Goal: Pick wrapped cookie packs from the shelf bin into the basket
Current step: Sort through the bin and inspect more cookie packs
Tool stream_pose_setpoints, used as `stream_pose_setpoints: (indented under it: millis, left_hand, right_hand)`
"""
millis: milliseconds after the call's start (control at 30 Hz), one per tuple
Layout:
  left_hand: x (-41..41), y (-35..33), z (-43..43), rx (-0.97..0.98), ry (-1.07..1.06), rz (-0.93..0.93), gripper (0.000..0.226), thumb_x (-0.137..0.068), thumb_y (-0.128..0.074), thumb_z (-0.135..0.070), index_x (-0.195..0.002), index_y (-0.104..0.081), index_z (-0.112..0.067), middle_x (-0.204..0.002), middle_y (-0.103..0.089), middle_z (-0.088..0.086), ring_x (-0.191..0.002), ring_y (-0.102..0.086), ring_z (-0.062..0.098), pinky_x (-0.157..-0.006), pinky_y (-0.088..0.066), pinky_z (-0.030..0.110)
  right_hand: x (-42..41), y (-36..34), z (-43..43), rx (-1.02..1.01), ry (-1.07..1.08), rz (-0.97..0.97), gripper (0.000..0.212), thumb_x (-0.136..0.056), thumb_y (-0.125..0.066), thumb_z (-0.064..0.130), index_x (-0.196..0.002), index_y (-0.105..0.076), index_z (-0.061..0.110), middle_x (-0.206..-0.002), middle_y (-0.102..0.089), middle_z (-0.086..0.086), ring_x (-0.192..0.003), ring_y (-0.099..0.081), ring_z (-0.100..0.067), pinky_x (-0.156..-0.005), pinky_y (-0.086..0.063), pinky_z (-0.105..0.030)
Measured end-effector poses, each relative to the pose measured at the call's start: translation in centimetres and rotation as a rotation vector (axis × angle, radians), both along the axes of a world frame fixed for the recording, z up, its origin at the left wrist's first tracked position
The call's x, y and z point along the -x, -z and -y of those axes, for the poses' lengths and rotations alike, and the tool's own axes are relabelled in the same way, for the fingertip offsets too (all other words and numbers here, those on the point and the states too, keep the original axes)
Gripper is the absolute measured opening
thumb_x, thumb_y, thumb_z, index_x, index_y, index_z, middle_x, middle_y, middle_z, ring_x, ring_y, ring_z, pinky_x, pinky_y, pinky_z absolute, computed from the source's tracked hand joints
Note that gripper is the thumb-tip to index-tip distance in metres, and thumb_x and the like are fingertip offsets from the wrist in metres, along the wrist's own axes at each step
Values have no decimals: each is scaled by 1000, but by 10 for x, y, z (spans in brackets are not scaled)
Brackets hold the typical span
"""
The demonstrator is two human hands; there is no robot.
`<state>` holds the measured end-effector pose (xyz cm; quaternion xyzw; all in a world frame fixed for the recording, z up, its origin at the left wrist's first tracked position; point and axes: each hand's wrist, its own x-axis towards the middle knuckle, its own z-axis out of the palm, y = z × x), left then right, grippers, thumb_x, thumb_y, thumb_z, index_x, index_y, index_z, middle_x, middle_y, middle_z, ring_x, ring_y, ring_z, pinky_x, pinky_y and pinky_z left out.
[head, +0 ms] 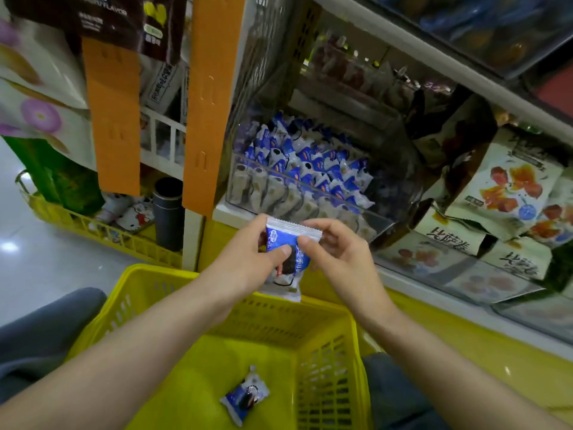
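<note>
Blue-and-white wrapped cookie pack (286, 259) held two-handed over the yellow slatted plastic basket (148, 274), at its far rim.
Left hand (248, 259) pinches its left edge, thumb across the front; right hand (335, 252) pinches the top corner. Long axis upright in view, crimped end toward the clear shelf bin (310, 193). Second pack (245, 395) lies slantwise on the basket bottom. Glossy pale shop floor (46, 268) at left.

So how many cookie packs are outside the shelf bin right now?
2. One cookie pack is pinched between the left hand and right hand above the basket; the other pack lies on the basket floor. Others may be hidden.
</note>
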<state>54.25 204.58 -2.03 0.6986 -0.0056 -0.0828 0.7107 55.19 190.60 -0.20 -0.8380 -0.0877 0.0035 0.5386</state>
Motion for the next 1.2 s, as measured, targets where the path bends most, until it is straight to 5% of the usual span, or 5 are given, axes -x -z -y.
stream_pose_setpoints:
  millis: [233,500,767,933,1200]
  left_hand:
    - [10,18,11,6,-55,-62,18,-91,-55,-16,-76,-56,-6,-74,-61,13,-64,-54,11,-50,-41,13]
    - [14,21,17,106,-46,-268,24,-91,-54,-26,-69,-58,-18,-71,-66,7,-67,-63,16,-53,-44,23]
    - [19,23,21,78,-77,-266,26,-82,-67,-15,-106,-57,-11,-98,-70,4,-85,-67,16,-71,-54,26]
    - [14,24,13,104,-237,-152,15,-86,-61,-19,-101,-63,-15,-95,-69,1,-82,-65,10,-70,-54,21]
    - [10,23,5,-147,-205,101,12,-88,-58,-14,-79,-64,-18,-75,-68,1,-64,-61,4,-68,-54,32]
  right_hand:
    - [15,25,12,-151,-8,-308,8,-87,-60,12,-91,-66,8,-69,-65,1,-55,-55,0,-50,-43,-12]
    - [20,27,21,468,-75,275,11,-86,-64,29,-85,-67,18,-79,-66,7,-73,-56,-6,-60,-42,-16]
    - [5,24,24,-58,202,-77,15,-93,-52,15,-79,-53,19,-75,-61,2,-63,-59,-4,-59,-51,-24]
    - [7,20,24,-345,168,-417,16,-93,-50,6,-108,-49,0,-96,-65,-20,-69,-65,-12,-61,-56,-22]
    - [19,29,20,277,-173,-379,43,-78,-72,12,-116,-50,11,-109,-64,-7,-94,-61,-15,-87,-50,-32]
